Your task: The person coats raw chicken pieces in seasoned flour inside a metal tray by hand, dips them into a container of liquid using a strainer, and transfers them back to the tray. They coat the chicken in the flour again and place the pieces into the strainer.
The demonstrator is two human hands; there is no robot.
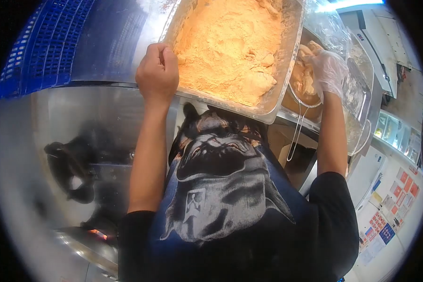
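Cramped steel kitchen, with papers [387, 221] on the wall at right. Metal table [113, 47] runs across the top left, bearing a blue crate [40, 51]. Large tray [283, 70] in front of the person, filled with orange-tinted powder [216, 42]. Just right of it, a wire strainer [307, 105], its handle pointing back toward the person.

Hands well apart. Left hand [158, 70], bare, curled into a fist at the tray's left rim; whether it grips the rim, cannot tell. Right hand [331, 73], in a clear glove, reaches down to the pieces [304, 75] in the strainer; fingertips hidden, so no telling if it grasps any.

Progress, as judged: partway. Powder-covered lumps [261, 84] already sit toward the tray's near right corner. Pieces in the strainer show wet and brown, no powder on them; that portion appears left to do.
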